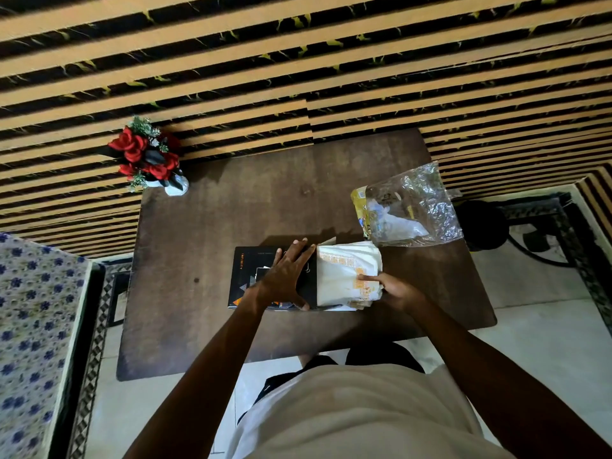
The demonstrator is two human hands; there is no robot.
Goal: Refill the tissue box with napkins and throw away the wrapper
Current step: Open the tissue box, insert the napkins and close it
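Note:
A black tissue box (246, 276) with orange triangles lies flat near the middle of the brown table (198, 326). My left hand (288, 276) presses on its top, fingers spread over the right half. A stack of white napkins (341, 273) with orange print sticks out of the box's right end. My right hand (394, 288) holds the stack's right side, index finger laid on top. The clear plastic wrapper (414, 207) with a yellow printed end lies crumpled on the table just behind the napkins, touched by neither hand.
A small white vase of red flowers (149, 157) stands at the table's far left corner against the striped wall. A bed with blue-flowered cover (36, 326) is at the left. A dark round object (483, 223) with a cable sits on the floor to the right.

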